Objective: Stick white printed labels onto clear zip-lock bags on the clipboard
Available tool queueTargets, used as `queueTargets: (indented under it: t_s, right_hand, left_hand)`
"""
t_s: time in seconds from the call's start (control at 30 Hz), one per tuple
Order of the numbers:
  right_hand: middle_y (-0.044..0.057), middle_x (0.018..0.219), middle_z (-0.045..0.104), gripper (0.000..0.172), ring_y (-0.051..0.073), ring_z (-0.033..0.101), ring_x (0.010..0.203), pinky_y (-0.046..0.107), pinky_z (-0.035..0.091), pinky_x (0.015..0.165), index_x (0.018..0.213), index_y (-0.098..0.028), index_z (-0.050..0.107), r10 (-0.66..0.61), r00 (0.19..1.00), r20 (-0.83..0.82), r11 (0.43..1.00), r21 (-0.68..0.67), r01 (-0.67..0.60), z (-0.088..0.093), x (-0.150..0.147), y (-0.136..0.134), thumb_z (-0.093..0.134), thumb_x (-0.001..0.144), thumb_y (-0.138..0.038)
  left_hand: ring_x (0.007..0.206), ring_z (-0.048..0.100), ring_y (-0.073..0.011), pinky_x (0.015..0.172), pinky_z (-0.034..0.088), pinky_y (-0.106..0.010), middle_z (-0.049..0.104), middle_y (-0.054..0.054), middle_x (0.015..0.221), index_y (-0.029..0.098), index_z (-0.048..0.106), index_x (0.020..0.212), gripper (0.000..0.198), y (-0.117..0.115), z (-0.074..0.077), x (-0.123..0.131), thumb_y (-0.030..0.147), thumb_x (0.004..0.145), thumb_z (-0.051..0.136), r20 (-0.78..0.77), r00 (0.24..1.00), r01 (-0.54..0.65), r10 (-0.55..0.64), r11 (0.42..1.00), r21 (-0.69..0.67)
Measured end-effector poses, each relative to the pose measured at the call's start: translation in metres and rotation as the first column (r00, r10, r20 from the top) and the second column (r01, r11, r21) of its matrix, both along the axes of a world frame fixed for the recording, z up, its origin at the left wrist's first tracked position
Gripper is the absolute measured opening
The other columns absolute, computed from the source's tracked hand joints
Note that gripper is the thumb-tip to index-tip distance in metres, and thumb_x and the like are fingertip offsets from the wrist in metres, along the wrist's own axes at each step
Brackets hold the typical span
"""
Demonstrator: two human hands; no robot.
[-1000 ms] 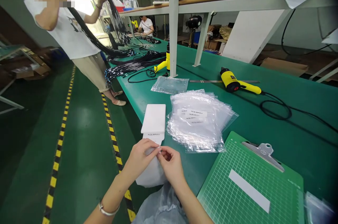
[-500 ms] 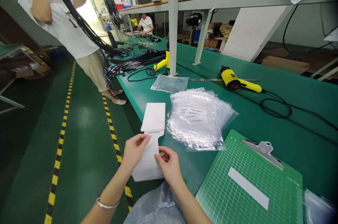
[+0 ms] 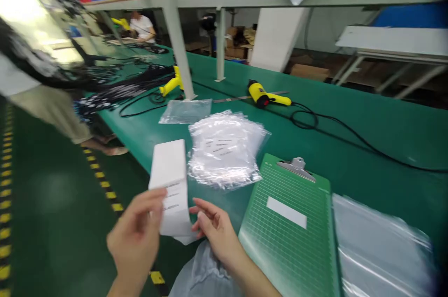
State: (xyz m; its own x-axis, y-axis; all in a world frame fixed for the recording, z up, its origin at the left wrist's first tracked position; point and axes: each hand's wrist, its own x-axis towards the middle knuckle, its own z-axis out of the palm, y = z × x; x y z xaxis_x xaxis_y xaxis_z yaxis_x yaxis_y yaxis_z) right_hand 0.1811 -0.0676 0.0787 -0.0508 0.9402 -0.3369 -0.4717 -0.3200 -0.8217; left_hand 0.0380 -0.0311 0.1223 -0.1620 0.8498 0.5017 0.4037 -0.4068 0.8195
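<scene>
A white strip of labels [image 3: 170,180] hangs over the near edge of the green bench [image 3: 367,148]. My left hand [image 3: 138,236] pinches the strip's left side, thumb and fingers closed on it. My right hand [image 3: 214,229] is by the strip's lower right corner with fingers spread; what it holds, if anything, is blurred. A pile of clear plastic bags [image 3: 224,148] with small labels lies just right of the strip. A green clipboard [image 3: 290,222] with a white slip lies beside my right hand.
More clear bags [image 3: 381,245] lie right of the clipboard, one single bag [image 3: 185,111] lies behind the pile. Two yellow heat guns [image 3: 266,96] with black cords rest farther back by white shelf posts [image 3: 171,31]. A person [image 3: 38,96] stands at the left holding black cable bundles.
The camera has swung right, bringing the right-hand bags into view. My left hand slid down the strip's left side and my right hand opened its fingers.
</scene>
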Motion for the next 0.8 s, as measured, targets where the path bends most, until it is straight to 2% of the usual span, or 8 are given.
queueTargets:
  t_s: [0.07,0.17,0.33,0.43,0.53,0.63,0.73,0.8]
  right_hand:
    - [0.008,0.087,0.068,0.057,0.015,0.061,0.068,0.025,0.047,0.06,0.104,-0.016,0.067,0.036,0.984,-0.176,0.999,0.032,-0.03,0.021,0.023,-0.01,0.064,0.066,-0.059]
    - [0.006,0.081,0.07,0.046,0.015,0.063,0.073,0.025,0.047,0.068,0.098,-0.018,0.07,-0.173,0.973,-0.154,0.985,-0.013,0.173,0.034,0.063,-0.031,0.072,0.065,-0.049]
    - [0.004,0.068,0.07,0.024,0.014,0.061,0.062,0.024,0.047,0.062,0.075,-0.021,0.075,-0.561,0.816,0.139,0.82,-0.04,0.571,0.032,0.127,-0.088,0.076,0.062,-0.041]
    - [0.008,0.085,0.071,0.02,0.017,0.063,0.068,0.026,0.048,0.059,0.074,-0.024,0.076,-0.606,0.754,0.251,0.776,-0.019,0.63,0.037,0.15,-0.123,0.075,0.064,-0.041]
    - [0.009,0.097,0.069,0.02,0.021,0.063,0.078,0.027,0.049,0.057,0.076,-0.026,0.076,-0.671,0.645,0.366,0.7,0.024,0.714,0.04,0.164,-0.148,0.074,0.064,-0.041]
    - [0.007,0.077,0.071,0.02,0.021,0.063,0.071,0.03,0.051,0.06,0.077,-0.026,0.076,-0.707,0.551,0.444,0.617,0.007,0.787,0.04,0.176,-0.165,0.073,0.065,-0.041]
    - [0.007,0.073,0.072,0.022,0.023,0.064,0.07,0.032,0.052,0.063,0.075,-0.023,0.076,-0.727,0.461,0.508,0.536,0.001,0.844,0.04,0.191,-0.182,0.074,0.062,-0.041]
    - [0.008,0.072,0.072,0.024,0.023,0.064,0.069,0.033,0.052,0.063,0.073,-0.022,0.076,-0.734,0.378,0.565,0.464,0.01,0.886,0.041,0.204,-0.197,0.075,0.06,-0.042]
  left_hand:
    - [0.096,0.058,-0.0188,0.084,0.046,-0.031,0.065,-0.001,0.097,0.022,0.061,0.09,0.017,-0.013,-0.014,0.03,0.009,0.079,0.058,-0.355,0.88,0.379,-0.316,0.917,0.125]
    - [0.108,0.053,-0.0236,0.095,0.036,-0.039,0.063,-0.005,0.108,0.024,0.06,0.103,0.023,-0.023,-0.031,0.071,0.019,0.081,0.062,-0.589,0.657,0.66,-0.471,0.737,0.147]
    - [0.113,0.049,-0.0288,0.085,0.044,-0.04,0.053,-0.011,0.122,0.027,0.048,0.124,0.047,-0.031,-0.035,0.125,0.053,0.084,0.049,-0.278,0.744,0.585,-0.607,0.794,-0.166]
    - [0.078,0.062,-0.0213,0.058,0.05,-0.027,0.064,-0.006,0.087,0.026,0.061,0.099,0.032,-0.033,-0.033,0.15,0.052,0.083,0.051,0.069,0.672,0.666,-0.738,0.56,-0.493]
    - [0.059,0.057,-0.0169,0.049,0.048,-0.024,0.059,-0.002,0.065,0.023,0.063,0.068,0.029,-0.033,-0.037,0.174,0.05,0.078,0.057,0.193,0.503,0.775,-0.842,0.341,-0.531]
    - [0.062,0.06,-0.0179,0.054,0.051,-0.025,0.062,-0.002,0.066,0.022,0.065,0.072,0.029,-0.038,-0.044,0.198,0.05,0.078,0.057,0.23,0.393,0.801,-0.891,0.208,-0.562]
    - [0.074,0.065,-0.0207,0.064,0.055,-0.029,0.067,-0.006,0.08,0.021,0.065,0.091,0.034,-0.053,-0.051,0.225,0.05,0.084,0.048,0.236,0.319,0.798,-0.918,0.126,-0.589]
    - [0.094,0.063,-0.024,0.075,0.054,-0.035,0.065,-0.01,0.105,0.02,0.055,0.115,0.039,-0.068,-0.054,0.243,0.045,0.088,0.043,0.097,0.272,0.805,-0.957,0.171,-0.568]
